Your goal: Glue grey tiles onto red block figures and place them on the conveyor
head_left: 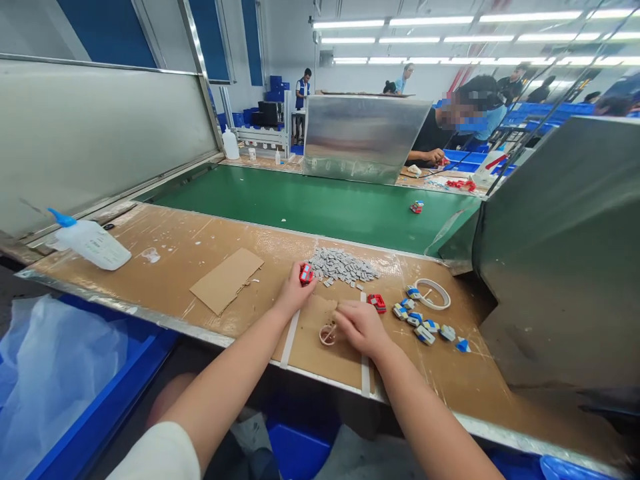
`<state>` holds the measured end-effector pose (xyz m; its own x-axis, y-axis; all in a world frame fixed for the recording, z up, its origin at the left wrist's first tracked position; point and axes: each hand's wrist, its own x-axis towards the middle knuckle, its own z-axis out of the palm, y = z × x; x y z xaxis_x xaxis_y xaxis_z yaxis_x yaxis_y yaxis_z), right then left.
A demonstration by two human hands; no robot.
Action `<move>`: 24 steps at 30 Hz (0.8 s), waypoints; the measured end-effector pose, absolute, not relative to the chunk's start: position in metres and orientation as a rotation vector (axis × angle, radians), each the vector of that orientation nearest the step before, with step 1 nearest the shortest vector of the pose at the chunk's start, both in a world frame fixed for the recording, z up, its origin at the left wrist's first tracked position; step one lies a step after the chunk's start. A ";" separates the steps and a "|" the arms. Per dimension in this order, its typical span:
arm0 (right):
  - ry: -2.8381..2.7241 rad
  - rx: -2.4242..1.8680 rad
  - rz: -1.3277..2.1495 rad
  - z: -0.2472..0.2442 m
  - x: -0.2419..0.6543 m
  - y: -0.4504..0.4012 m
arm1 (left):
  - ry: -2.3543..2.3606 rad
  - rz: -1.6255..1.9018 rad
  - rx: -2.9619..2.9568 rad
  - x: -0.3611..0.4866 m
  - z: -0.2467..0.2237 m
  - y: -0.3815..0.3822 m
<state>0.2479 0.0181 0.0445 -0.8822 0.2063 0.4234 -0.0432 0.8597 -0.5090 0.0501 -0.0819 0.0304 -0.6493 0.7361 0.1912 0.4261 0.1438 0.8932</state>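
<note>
My left hand (295,291) is closed around a small red toy car part (306,273), beside a pile of small grey pieces (343,265). In the fingers of my right hand (361,325) is a thin stick (331,331), its lower end in a small round cup (327,335) on the cardboard. Another red part (377,303) lies just beyond my right hand. Farther right, several blue, white and yellow parts (415,319) lie near a white tape ring (434,294).
A green conveyor belt (280,208) crosses behind the table, carrying a small red and blue item (417,207). On the left are a cardboard piece (226,280) and a tilted white bottle (95,245). Metal panels stand at both sides. Across the belt, a person (435,137) works.
</note>
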 end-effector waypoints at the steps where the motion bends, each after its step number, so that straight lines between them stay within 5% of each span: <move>1: -2.530 -0.267 0.698 0.046 0.244 0.025 | 2.147 1.552 1.044 0.047 0.029 -0.081; 5: -2.623 -0.653 0.497 0.059 0.219 0.050 | 2.172 1.607 0.914 0.041 0.028 -0.078; 14: -3.257 -0.573 -0.268 0.075 0.175 0.038 | 2.131 1.610 1.022 0.049 0.027 -0.078; 24: -3.445 -0.478 -0.291 0.078 0.154 0.046 | 2.055 1.609 1.061 0.049 0.026 -0.081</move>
<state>0.1541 0.0460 0.0780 -0.9035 0.2905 -0.3152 0.2335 0.9502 0.2063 0.0487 -0.0806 0.0260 -0.6715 0.7171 0.1869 0.3531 0.0880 0.9314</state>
